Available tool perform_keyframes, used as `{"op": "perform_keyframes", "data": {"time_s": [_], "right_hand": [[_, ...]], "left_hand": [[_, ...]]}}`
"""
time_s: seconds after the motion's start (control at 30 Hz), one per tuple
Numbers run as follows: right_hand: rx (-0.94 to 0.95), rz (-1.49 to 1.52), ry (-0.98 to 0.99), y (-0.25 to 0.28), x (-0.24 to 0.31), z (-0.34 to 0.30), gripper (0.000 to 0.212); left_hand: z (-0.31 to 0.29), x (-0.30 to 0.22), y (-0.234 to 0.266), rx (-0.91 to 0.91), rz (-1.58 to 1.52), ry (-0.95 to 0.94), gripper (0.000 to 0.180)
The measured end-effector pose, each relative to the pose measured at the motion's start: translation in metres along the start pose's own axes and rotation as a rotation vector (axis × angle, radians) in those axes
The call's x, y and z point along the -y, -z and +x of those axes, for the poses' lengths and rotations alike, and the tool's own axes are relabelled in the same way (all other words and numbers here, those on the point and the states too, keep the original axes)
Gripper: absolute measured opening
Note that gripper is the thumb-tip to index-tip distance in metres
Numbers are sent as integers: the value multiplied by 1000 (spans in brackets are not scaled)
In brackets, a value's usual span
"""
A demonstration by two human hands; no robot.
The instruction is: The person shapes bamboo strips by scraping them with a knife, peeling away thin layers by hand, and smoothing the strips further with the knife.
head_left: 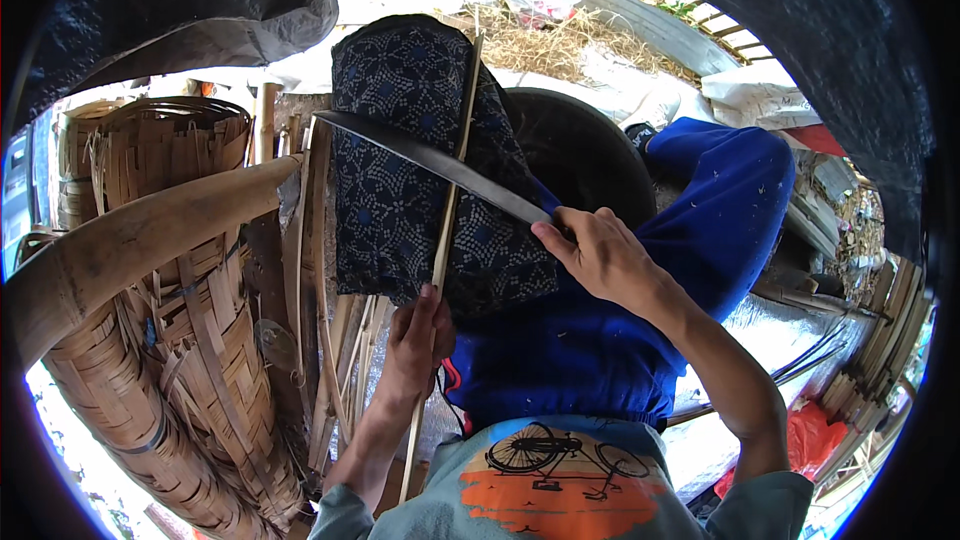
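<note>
My left hand (415, 340) is closed around a thin pale bamboo strip (447, 230), which runs lengthwise from beside my body up past the far end of a patterned cloth. That dark blue cloth (390, 180) with white dotted motifs lies over my left leg. In my right hand (605, 255) is the handle of a long knife (430, 155). Its broad blade points to the upper left and crosses over the strip above the cloth; whether the edge touches the strip I cannot tell. My fingers hide most of the knife's handle.
Woven bamboo baskets (170, 340) stand at my left, with a thick bamboo pole (160, 235) slanting across them. A dark round basin (580, 155) sits beyond my lap. Bundled bamboo strips (870, 370) and a red plastic bag (805, 440) lie at the right. Dark sheeting (820, 20) hangs overhead.
</note>
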State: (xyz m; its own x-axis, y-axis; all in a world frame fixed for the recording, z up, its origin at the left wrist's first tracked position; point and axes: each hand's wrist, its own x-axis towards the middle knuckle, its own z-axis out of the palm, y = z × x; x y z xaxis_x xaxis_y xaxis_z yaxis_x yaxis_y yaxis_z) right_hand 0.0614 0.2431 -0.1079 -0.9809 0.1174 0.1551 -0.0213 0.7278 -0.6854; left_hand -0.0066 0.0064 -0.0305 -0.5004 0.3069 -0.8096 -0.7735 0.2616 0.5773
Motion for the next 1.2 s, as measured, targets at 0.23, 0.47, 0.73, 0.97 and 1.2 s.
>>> {"op": "perform_keyframes", "data": {"time_s": [0.23, 0.47, 0.73, 0.97, 1.2], "right_hand": [[-39, -82, 5, -3, 9, 9, 33], [-42, -58, 95, -23, -49, 66, 39], [256, 426, -511, 43, 2, 62, 40], [311, 407, -509, 50, 2, 35, 41], [159, 156, -254, 12, -11, 10, 27]], "left_hand": [[-12, -3, -4, -5, -208, 29, 40], [-69, 7, 14, 93, 7, 43, 46], [-7, -17, -2, -52, 496, -219, 49], [15, -21, -8, -59, 383, -186, 47], [6, -3, 7, 59, -112, -50, 42]]}}
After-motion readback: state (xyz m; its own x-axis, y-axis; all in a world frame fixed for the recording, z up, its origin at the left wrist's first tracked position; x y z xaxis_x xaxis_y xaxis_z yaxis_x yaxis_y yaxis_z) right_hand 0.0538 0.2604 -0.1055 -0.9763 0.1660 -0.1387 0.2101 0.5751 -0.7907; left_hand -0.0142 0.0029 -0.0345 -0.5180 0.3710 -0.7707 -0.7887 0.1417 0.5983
